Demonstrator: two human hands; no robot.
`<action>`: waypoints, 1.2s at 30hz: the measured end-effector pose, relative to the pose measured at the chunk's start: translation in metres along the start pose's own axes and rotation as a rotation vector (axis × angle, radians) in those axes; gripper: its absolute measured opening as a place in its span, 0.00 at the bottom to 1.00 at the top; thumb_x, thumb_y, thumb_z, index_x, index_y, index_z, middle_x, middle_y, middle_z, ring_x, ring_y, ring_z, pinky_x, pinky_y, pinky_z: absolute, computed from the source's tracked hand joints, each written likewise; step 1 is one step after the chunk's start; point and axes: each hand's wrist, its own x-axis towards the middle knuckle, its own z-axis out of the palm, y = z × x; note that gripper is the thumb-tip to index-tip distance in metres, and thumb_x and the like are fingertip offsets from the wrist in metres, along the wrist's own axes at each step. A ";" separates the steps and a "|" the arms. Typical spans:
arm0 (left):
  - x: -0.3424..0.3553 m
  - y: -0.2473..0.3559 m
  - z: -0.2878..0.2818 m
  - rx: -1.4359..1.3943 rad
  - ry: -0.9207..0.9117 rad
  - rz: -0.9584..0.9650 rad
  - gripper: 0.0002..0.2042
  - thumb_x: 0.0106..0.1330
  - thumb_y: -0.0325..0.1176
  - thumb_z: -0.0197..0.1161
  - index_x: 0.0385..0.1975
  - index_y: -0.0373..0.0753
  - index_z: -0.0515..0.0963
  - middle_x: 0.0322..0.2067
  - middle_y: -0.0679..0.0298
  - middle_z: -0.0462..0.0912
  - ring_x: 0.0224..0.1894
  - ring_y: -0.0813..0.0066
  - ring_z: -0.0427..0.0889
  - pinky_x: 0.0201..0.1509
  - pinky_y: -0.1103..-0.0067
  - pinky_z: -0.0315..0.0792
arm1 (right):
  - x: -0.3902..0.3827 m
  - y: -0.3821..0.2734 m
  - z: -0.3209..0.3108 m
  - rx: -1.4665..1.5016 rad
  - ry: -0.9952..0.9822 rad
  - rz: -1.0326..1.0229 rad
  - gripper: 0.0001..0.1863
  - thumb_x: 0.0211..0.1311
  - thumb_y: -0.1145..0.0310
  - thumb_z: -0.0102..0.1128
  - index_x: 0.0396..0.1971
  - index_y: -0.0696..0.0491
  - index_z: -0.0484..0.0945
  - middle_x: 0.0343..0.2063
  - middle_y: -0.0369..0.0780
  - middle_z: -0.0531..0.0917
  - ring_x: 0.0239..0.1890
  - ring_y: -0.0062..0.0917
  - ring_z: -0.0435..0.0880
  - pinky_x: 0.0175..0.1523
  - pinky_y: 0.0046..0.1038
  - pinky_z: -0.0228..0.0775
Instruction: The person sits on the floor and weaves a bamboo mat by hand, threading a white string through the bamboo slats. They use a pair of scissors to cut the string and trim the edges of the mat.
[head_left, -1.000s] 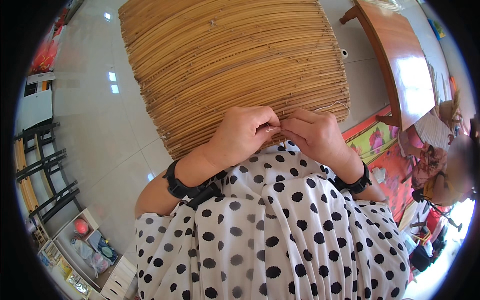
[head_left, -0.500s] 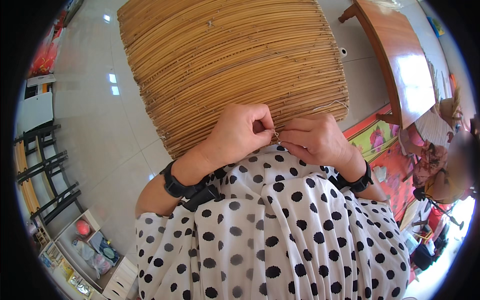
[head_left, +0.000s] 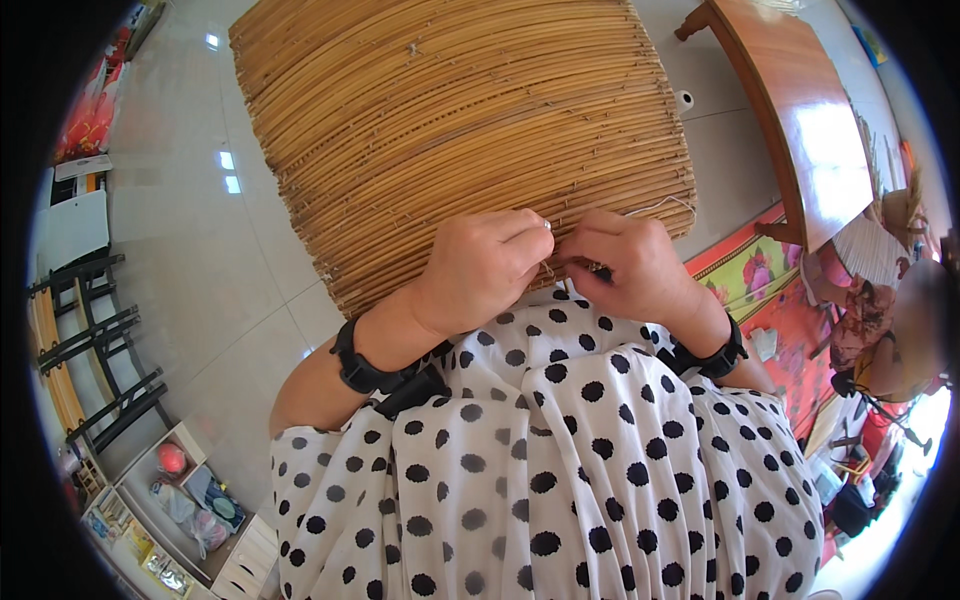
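Observation:
A mat of thin tan stalks, bound in rows with small knots, lies before me with its near edge against my polka-dot clothing. At that edge my left hand is closed, thumb and fingers pinching a thin pale string. Close to its right, fingertips almost meeting, my right hand is bent in a pinch on the same string. Most of the string between the fingers is hidden. Another white string lies loose across the mat's right side, beyond my right hand.
A glossy wooden table stands at the far right, with a white roll near the mat. A red floral sheet covers floor at right, where another person sits. Black-and-wood frames and an open drawer are at left.
Both hands have shifted slightly and turned, the left one's knuckles now more toward me. The small string loop that showed between the fingertips is now mostly covered.

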 end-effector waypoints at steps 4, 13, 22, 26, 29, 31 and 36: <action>0.004 -0.001 0.007 0.073 0.109 0.149 0.06 0.49 0.23 0.65 0.23 0.39 0.74 0.26 0.64 0.80 0.27 0.66 0.81 0.27 0.75 0.76 | 0.003 -0.003 0.007 0.010 0.180 0.142 0.09 0.51 0.76 0.66 0.34 0.53 0.84 0.31 0.39 0.82 0.29 0.37 0.84 0.32 0.33 0.77; 0.004 -0.006 0.009 -0.039 0.174 0.165 0.14 0.44 0.15 0.70 0.29 0.39 0.78 0.26 0.63 0.80 0.25 0.65 0.81 0.25 0.75 0.74 | 0.003 0.001 0.007 0.048 0.118 0.142 0.08 0.50 0.76 0.66 0.33 0.54 0.83 0.30 0.40 0.81 0.29 0.38 0.83 0.33 0.34 0.77; 0.000 -0.004 0.008 0.040 0.144 0.112 0.09 0.50 0.23 0.68 0.32 0.40 0.83 0.27 0.65 0.78 0.25 0.68 0.81 0.25 0.76 0.76 | 0.006 -0.008 -0.001 0.119 0.138 0.184 0.06 0.49 0.78 0.60 0.28 0.56 0.75 0.25 0.42 0.78 0.26 0.40 0.81 0.31 0.34 0.74; -0.001 -0.004 0.000 0.072 0.116 0.131 0.13 0.44 0.20 0.72 0.31 0.40 0.83 0.28 0.64 0.78 0.24 0.69 0.80 0.24 0.77 0.74 | 0.001 -0.009 0.002 0.114 0.128 0.218 0.05 0.49 0.77 0.60 0.27 0.56 0.74 0.21 0.42 0.77 0.23 0.40 0.80 0.29 0.35 0.74; -0.003 -0.005 -0.009 0.147 0.089 0.189 0.10 0.46 0.24 0.70 0.30 0.39 0.83 0.28 0.65 0.77 0.25 0.71 0.79 0.24 0.77 0.74 | -0.002 -0.008 -0.001 -0.145 0.100 0.174 0.06 0.49 0.75 0.61 0.26 0.56 0.73 0.20 0.42 0.77 0.21 0.40 0.80 0.28 0.36 0.74; -0.008 -0.006 -0.018 0.202 0.013 0.231 0.06 0.49 0.27 0.68 0.28 0.39 0.81 0.27 0.67 0.75 0.26 0.72 0.79 0.25 0.77 0.74 | -0.005 -0.005 -0.006 -0.325 0.065 0.165 0.06 0.49 0.75 0.62 0.26 0.56 0.73 0.20 0.42 0.77 0.21 0.40 0.80 0.28 0.37 0.74; -0.021 -0.006 -0.030 0.262 -0.172 0.242 0.08 0.46 0.26 0.68 0.28 0.39 0.82 0.27 0.67 0.76 0.25 0.72 0.78 0.26 0.77 0.74 | -0.010 -0.003 -0.014 -0.483 -0.001 0.202 0.06 0.49 0.78 0.62 0.27 0.55 0.75 0.21 0.41 0.77 0.22 0.40 0.80 0.28 0.37 0.73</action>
